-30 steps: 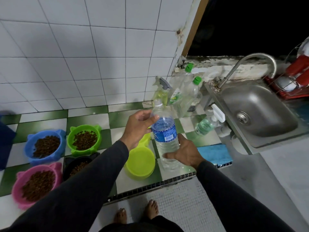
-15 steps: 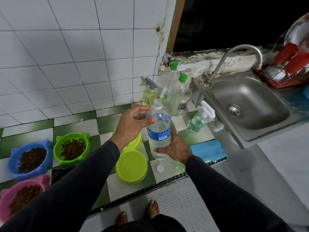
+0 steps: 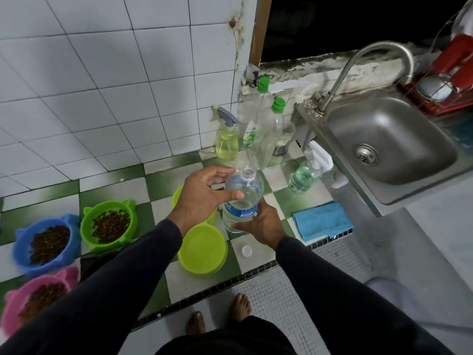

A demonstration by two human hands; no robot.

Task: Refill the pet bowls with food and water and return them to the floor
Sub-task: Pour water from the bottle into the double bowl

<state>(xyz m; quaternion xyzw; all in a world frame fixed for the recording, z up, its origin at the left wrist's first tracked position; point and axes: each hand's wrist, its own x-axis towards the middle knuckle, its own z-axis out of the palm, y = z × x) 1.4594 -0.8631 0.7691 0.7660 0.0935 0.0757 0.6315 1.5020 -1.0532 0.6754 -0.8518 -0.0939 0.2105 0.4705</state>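
Note:
A clear water bottle [image 3: 243, 198] with a blue label stands uncapped over the green-and-white tiled counter. My left hand [image 3: 204, 196] grips its shoulder, thumb across the front. My right hand [image 3: 263, 224] holds its lower part. The white cap [image 3: 246, 251] lies on the counter below it. An empty yellow-green bowl [image 3: 202, 249] sits just left of the bottle, and a second yellow-green bowl [image 3: 179, 198] is half hidden behind my left hand. Further left, a green bowl [image 3: 110, 221], a blue bowl [image 3: 47, 242] and a pink bowl [image 3: 38, 298] hold brown kibble.
A steel sink [image 3: 389, 139] with a curved faucet [image 3: 378, 55] is at the right, a red dish rack [image 3: 445, 80] behind it. A spray bottle [image 3: 226, 142], green-capped bottles [image 3: 271, 124], a soap dispenser [image 3: 307, 172] and a folded blue cloth [image 3: 322, 221] crowd the counter's right part.
The cap has come off the bottle and now lies on the counter. Both hands stay on the bottle, which sits a little lower. My view has shifted right.

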